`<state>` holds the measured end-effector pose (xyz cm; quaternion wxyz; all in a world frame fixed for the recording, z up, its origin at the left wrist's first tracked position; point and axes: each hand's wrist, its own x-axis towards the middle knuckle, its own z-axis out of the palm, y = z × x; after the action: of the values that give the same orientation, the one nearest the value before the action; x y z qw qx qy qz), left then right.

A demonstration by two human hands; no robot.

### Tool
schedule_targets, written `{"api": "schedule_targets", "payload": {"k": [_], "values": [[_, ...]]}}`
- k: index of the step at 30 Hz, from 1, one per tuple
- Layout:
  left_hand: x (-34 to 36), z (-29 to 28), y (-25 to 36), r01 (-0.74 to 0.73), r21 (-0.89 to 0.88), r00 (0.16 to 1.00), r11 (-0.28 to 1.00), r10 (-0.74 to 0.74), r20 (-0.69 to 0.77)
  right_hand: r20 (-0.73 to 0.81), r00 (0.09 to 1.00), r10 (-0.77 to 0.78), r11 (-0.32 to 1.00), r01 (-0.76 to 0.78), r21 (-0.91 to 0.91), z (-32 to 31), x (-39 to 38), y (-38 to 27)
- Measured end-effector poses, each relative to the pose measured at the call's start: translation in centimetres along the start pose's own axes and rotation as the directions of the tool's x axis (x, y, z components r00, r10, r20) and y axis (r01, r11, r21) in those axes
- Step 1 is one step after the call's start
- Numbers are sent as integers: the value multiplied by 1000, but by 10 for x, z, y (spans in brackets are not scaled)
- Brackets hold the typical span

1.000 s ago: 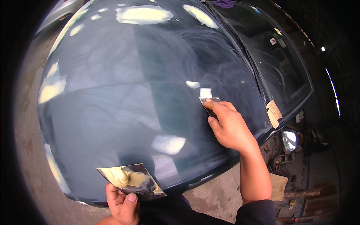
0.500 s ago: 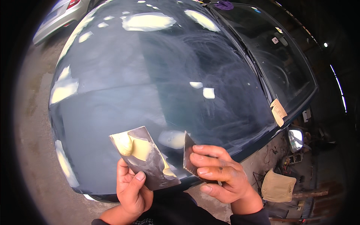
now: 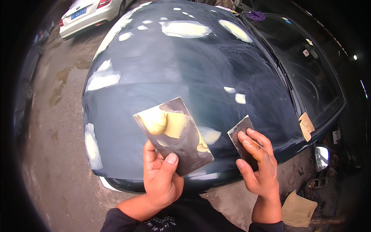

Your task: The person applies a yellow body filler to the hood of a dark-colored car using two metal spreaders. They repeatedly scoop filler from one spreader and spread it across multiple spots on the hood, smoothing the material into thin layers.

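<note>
My left hand (image 3: 164, 176) grips a dark flat mixing board (image 3: 187, 145) by its lower edge, thumb on top. A lump of pale yellow body filler (image 3: 153, 121) sits at the board's far left corner, with a thinner smear beside it and more along the right edge. In my right hand (image 3: 259, 162) is a smaller dark putty spreader (image 3: 240, 133), held between thumb and fingers, apart from the board. Both are above the dark car hood (image 3: 150, 96), which carries several pale filler patches; one patch (image 3: 210, 135) shows between the board and the spreader.
The windshield (image 3: 305, 65) is at the right, with brown paper (image 3: 305, 127) at its near corner and a purple cloth (image 3: 256, 16) at its far end. A side mirror (image 3: 322, 157) juts out near right. A white car (image 3: 91, 17) stands far left on the concrete floor (image 3: 58, 127).
The view has shifted left, so the hood appears farther right. The spreader has moved away from the board to the right, and the fingers on it have turned. Both hands keep their hold.
</note>
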<state>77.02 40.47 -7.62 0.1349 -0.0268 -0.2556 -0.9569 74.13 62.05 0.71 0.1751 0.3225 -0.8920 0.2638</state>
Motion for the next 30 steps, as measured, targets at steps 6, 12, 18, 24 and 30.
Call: {"api": "schedule_targets", "payload": {"k": [6,12,18,24,30], "values": [[-8,0,-6,-2,37,1000,999,2,-1,110,983,-150,952,174,-253,12,10,-26],[-6,-18,-4,-257,181,965,949,243,101,271,959,-83,957,153,-248,4,6,-16],[-8,-53,11,-255,294,965,921,263,11,135,938,320,910,-264,-318,-29,31,50],[-13,-81,8,-93,246,994,965,105,-38,243,817,522,838,-440,-323,-34,68,90],[-13,-85,11,-65,277,996,959,77,-33,304,752,586,801,-480,-357,-29,81,101]]}}
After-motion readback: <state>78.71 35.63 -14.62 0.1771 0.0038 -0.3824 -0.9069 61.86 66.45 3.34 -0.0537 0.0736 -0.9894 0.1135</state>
